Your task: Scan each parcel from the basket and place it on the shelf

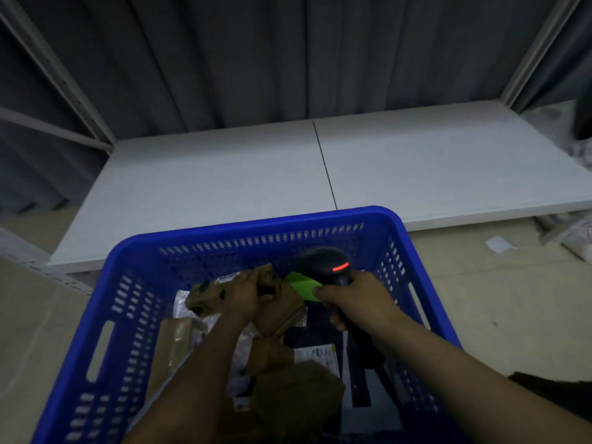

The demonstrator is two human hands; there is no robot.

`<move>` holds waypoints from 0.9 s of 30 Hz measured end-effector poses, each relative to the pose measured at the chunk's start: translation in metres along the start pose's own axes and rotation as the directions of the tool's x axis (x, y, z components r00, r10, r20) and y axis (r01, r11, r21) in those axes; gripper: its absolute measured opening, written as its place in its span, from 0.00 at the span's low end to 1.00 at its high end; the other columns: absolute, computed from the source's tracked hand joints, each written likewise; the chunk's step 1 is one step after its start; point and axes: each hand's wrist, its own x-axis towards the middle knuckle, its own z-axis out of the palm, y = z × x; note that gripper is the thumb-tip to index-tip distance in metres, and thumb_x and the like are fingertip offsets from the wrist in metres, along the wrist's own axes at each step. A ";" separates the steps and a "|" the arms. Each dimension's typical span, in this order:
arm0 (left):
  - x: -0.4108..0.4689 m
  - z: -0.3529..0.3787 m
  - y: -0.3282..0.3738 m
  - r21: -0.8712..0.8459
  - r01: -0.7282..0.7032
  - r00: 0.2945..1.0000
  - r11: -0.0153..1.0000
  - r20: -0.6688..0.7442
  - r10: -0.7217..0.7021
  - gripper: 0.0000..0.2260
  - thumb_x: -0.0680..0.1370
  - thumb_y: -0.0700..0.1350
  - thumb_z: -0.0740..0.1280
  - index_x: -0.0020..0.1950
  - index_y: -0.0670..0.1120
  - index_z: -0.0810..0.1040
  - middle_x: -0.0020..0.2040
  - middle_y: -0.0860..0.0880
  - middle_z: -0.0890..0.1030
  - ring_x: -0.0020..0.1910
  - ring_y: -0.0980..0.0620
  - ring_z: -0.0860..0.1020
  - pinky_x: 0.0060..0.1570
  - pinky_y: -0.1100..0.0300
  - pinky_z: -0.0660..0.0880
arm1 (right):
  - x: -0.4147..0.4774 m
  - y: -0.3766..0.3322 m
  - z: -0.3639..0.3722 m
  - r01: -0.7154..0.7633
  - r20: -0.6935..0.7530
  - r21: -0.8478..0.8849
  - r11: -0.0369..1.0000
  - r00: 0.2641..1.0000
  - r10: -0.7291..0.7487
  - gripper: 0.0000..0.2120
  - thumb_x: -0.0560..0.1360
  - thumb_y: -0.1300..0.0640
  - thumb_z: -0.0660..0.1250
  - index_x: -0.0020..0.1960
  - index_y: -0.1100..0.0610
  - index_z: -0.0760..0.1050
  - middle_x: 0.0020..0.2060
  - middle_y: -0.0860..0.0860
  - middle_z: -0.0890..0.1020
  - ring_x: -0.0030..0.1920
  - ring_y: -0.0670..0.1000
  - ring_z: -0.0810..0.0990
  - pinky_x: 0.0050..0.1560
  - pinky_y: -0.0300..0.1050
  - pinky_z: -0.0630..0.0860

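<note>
A blue slotted basket (134,293) stands in front of me with several brown and grey parcels in it. My left hand (246,296) grips a crumpled brown paper parcel (208,294) inside the basket. My right hand (355,299) holds a black barcode scanner (323,264) by its handle, with a red light lit on its head. The scanner's head points left toward the brown parcel. A green piece (302,285) shows between the scanner and the parcel. The white shelf board (224,174) lies beyond the basket.
Grey metal shelf uprights (61,78) frame the board left and right, with a dark curtain behind. White bags (576,232) and a scrap of paper (498,244) lie on the beige floor at right. A cardboard surface (32,315) sits at my left.
</note>
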 end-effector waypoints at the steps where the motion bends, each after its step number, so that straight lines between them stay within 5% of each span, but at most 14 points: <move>1: 0.010 0.003 -0.006 0.009 -0.014 1.000 1.000 0.019 0.014 0.35 0.73 0.54 0.73 0.76 0.47 0.63 0.73 0.44 0.67 0.70 0.43 0.67 0.69 0.50 0.65 | 0.005 -0.001 0.002 -0.010 -0.001 0.015 1.000 1.000 0.010 0.07 0.74 0.58 0.71 0.45 0.62 0.77 0.30 0.56 0.79 0.27 0.51 0.77 0.30 0.43 0.75; 10: 0.039 0.011 -0.035 0.137 -0.124 0.983 0.983 0.151 0.102 0.47 0.70 0.61 0.73 0.79 0.48 0.51 0.78 0.46 0.56 0.73 0.41 0.57 0.71 0.52 0.58 | 0.028 0.002 0.015 -0.118 -0.042 0.069 0.991 0.992 0.121 0.06 0.74 0.60 0.71 0.41 0.61 0.78 0.30 0.55 0.80 0.27 0.51 0.76 0.31 0.45 0.75; 16: 0.025 0.002 -0.031 0.259 -0.180 0.983 0.949 0.091 0.162 0.39 0.64 0.65 0.73 0.71 0.53 0.66 0.68 0.47 0.64 0.66 0.44 0.62 0.63 0.51 0.59 | 0.023 0.001 0.020 -0.111 -0.023 0.018 0.994 0.994 0.111 0.06 0.74 0.58 0.71 0.44 0.61 0.78 0.32 0.54 0.80 0.29 0.51 0.76 0.31 0.44 0.75; 20: -0.008 -0.021 -0.014 -0.148 -0.194 0.970 0.970 -0.174 0.168 0.35 0.60 0.67 0.71 0.63 0.53 0.72 0.61 0.52 0.75 0.61 0.49 0.72 0.62 0.51 0.67 | 0.016 -0.002 0.017 -0.073 -0.020 -0.020 0.997 0.997 0.072 0.05 0.74 0.59 0.71 0.44 0.60 0.77 0.32 0.55 0.80 0.29 0.51 0.78 0.31 0.44 0.76; 23: -0.040 -0.051 0.013 -0.445 -0.249 0.936 0.860 -0.337 0.096 0.27 0.63 0.55 0.79 0.55 0.54 0.70 0.52 0.54 0.78 0.52 0.53 0.77 0.50 0.53 0.77 | 0.006 -0.009 0.016 -0.024 0.003 -0.015 1.000 1.000 0.025 0.05 0.74 0.58 0.71 0.44 0.59 0.78 0.34 0.57 0.82 0.31 0.52 0.79 0.34 0.44 0.77; 27: -0.090 -0.093 0.056 -0.688 -0.240 0.873 0.685 -0.461 -0.157 0.24 0.67 0.50 0.79 0.56 0.51 0.69 0.49 0.58 0.77 0.48 0.56 0.78 0.45 0.58 0.76 | -0.010 -0.016 0.012 0.086 0.032 -0.023 0.996 0.996 -0.085 0.04 0.73 0.55 0.73 0.44 0.53 0.78 0.38 0.51 0.82 0.40 0.50 0.81 0.38 0.43 0.75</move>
